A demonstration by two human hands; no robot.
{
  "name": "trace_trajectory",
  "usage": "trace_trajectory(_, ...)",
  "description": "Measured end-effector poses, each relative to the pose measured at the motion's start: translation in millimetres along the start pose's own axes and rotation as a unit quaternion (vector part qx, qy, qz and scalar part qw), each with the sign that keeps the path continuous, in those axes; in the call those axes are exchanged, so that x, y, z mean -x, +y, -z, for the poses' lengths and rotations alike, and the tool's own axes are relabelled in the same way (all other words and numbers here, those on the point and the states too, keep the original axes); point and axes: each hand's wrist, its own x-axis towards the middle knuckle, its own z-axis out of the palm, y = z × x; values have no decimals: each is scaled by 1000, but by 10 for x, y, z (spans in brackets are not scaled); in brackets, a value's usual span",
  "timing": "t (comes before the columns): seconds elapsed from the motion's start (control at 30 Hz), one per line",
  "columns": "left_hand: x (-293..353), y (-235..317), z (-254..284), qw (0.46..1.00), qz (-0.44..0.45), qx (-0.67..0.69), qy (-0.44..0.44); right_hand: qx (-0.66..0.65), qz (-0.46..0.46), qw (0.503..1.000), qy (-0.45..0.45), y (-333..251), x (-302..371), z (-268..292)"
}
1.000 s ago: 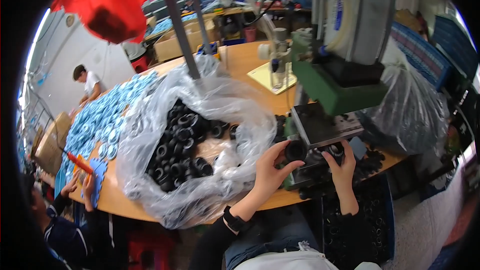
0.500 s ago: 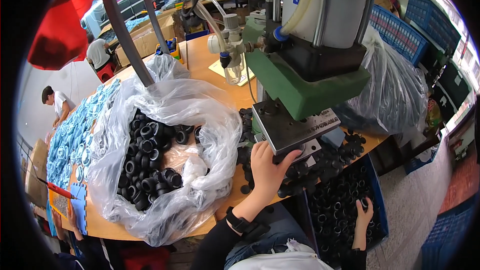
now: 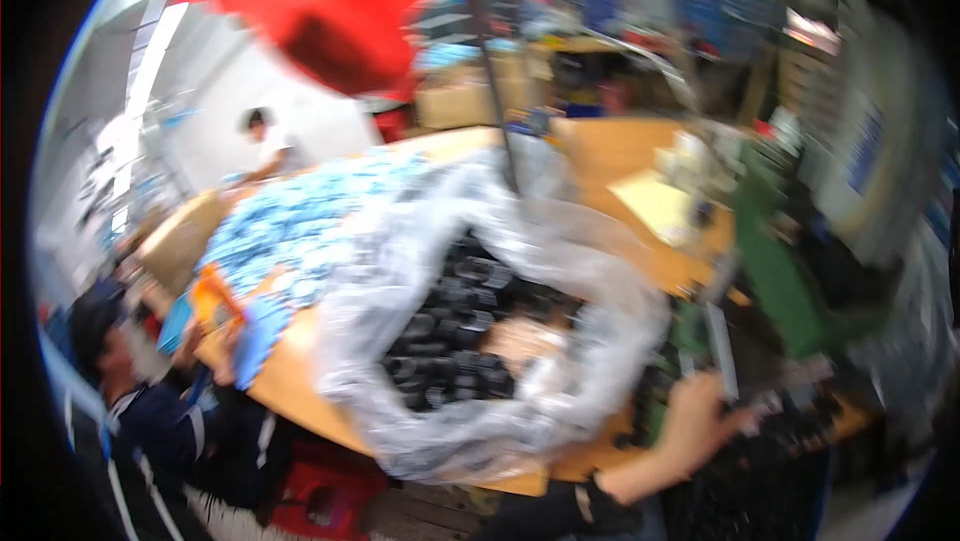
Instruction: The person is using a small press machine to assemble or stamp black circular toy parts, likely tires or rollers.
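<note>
My left hand point(image 3: 690, 423) rests by the green press point(image 3: 778, 251), at the near edge of its lower tooling. Its thumb points right; blur smears the fingers, so I cannot tell whether they grip anything. Small black round parts point(image 3: 755, 451) lie around the hand. My right hand is out of view. Left of my left hand, a clear plastic bag point(image 3: 360, 391) lies spread on the wooden table point(image 3: 325, 381), its mouth wide. Black ring-shaped parts point(image 3: 455, 326) are heaped inside it.
Light-blue pieces point(image 3: 290, 241) cover the table's far left. A person point(image 3: 165, 421) sits at the left edge near an orange tray point(image 3: 217, 303); another person point(image 3: 268, 153) is farther back. A yellow sheet point(image 3: 650, 206) lies behind the bag. Below is a red stool point(image 3: 325, 491).
My view has swung left and blurred, so the bag and press appear farther right. My left hand stays by the press. My right hand, over the blue crate before, has left the picture.
</note>
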Motion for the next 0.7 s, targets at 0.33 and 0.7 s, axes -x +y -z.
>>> trace_trajectory(0.33, 172, -453, -571, 982, -97, -152, 60, 12, 245, 961, -132, -859, -222, -1838)
trace_trajectory(0.7, -46, -191, -233, 995, -37, -95, 16, 52, 409, 911, -5, -883, -2630, -764)
